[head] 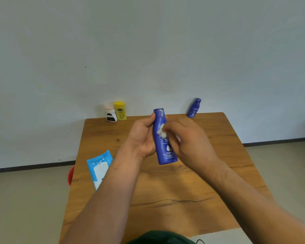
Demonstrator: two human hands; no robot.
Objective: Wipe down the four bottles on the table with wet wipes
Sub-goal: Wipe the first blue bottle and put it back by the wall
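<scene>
A tall blue lotion bottle (164, 152) is held upright above the middle of the wooden table (165, 187). My left hand (142, 136) grips it from the left side. My right hand (187, 138) pinches a crumpled white wet wipe (161, 129) against the bottle's upper front. At the table's far left stand a white bottle with a pale cap (110, 112) and a yellow bottle (120, 110), side by side. A smaller blue bottle (194, 108) stands at the far right corner.
A light blue pack of wet wipes (99, 167) lies near the table's left edge, partly behind my left forearm. A red container (71, 175) sits on the floor just left of the table. A plain wall rises right behind the table.
</scene>
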